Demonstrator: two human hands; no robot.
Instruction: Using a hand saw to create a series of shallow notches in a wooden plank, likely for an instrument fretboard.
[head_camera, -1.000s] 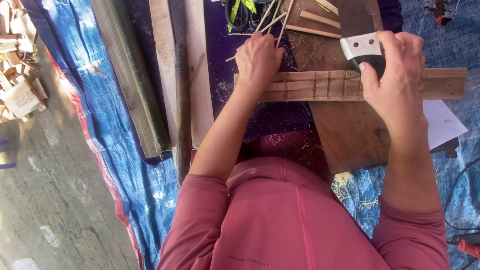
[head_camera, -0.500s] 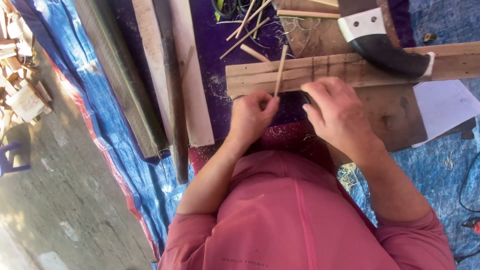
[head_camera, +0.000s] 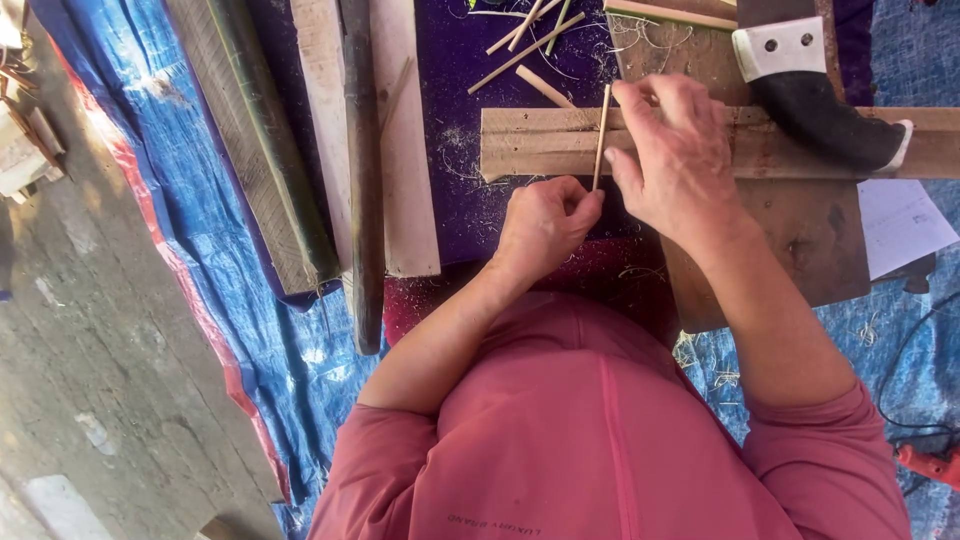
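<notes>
Now my left hand (head_camera: 545, 222) pinches the bottom end of a thin bamboo stick (head_camera: 601, 135), and my right hand (head_camera: 680, 160) holds it near the top, over the wooden plank (head_camera: 530, 140). It looks light, stiff and easy to snap, so I would grip it low and gently.

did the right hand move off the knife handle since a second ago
Yes. The right hand has left the black knife handle and moved leftward along the wooden plank, now beside the thin stick.

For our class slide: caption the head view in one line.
Both hands, left hand and right hand, hold a thin bamboo stick upright over a wooden plank.
</notes>
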